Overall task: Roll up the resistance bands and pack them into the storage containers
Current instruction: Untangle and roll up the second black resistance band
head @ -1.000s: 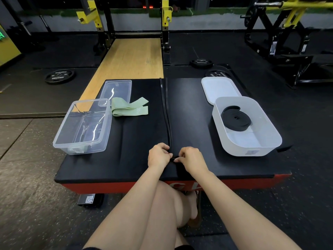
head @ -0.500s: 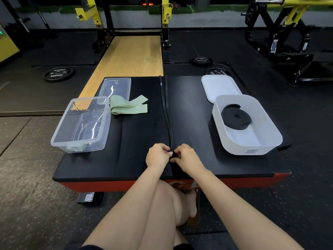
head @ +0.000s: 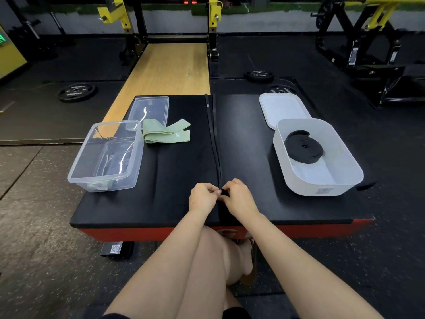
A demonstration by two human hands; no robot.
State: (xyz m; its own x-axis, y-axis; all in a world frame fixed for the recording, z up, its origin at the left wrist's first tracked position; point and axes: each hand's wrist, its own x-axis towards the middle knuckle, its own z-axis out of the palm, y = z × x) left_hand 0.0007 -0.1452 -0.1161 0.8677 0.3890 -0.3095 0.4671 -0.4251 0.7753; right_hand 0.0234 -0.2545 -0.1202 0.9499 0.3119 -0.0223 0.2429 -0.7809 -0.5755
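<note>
A long black resistance band [head: 213,139] lies stretched down the middle of the black padded platform [head: 174,199]. My left hand [head: 202,197] and my right hand [head: 238,197] pinch its near end between them, fingers curled round a small black roll. A coiled black band [head: 303,147] lies inside the white container [head: 322,187] at the right. A folded green band [head: 167,134] rests on the platform at the left, beside the clear plastic container [head: 104,157].
The white lid [head: 281,109] lies behind the white container and a clear lid [head: 149,109] behind the clear one. Weight plates [head: 77,92] and yellow rack frames [head: 213,12] stand on the gym floor beyond. My knee is just under the platform's red front edge [head: 322,229].
Both hands have stayed at the band's near end, shifting slightly forward with small finger movements on the roll. The view has tilted a little.
</note>
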